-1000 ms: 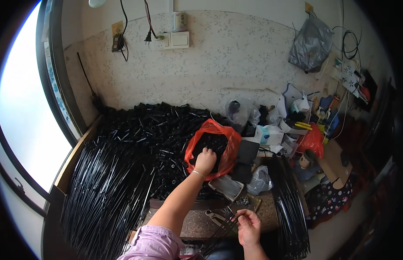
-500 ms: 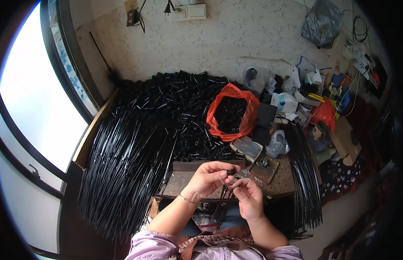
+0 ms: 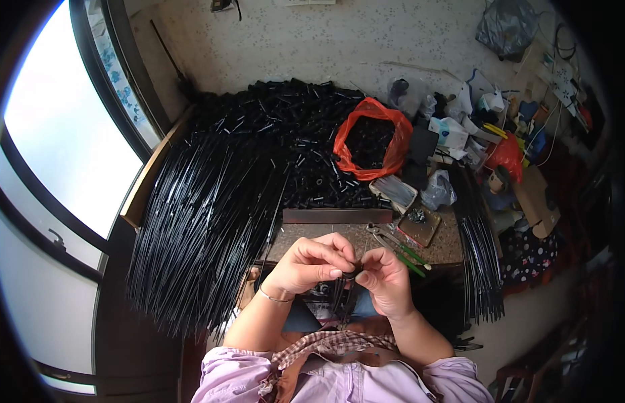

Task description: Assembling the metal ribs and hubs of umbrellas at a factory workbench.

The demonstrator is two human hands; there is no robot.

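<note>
Close together in front of my chest, my left hand [image 3: 314, 263] and my right hand [image 3: 388, 281] pinch a small black part [image 3: 351, 274] between thumbs and fingers. Its exact shape is mostly covered by the fingertips. Thin black cables [image 3: 342, 302] hang down below the hands, over my lap; whether they join the part I cannot tell. Just beyond my right hand, pliers with green handles [image 3: 408, 251] lie on the speckled tabletop [image 3: 306, 236], untouched.
Long black cables [image 3: 198, 235] drape over the table's left side; another bundle [image 3: 477, 248] hangs at right. Behind are a heap of black tubular pieces [image 3: 272, 111], an open red bag [image 3: 341, 149], a shallow tin [image 3: 426, 232] and a dark bar [image 3: 336, 215].
The view has tilted, so the table sits higher in it. Both hands have drawn back toward my body, uncovering the pliers, and the fingers have closed tighter around the small part.
</note>
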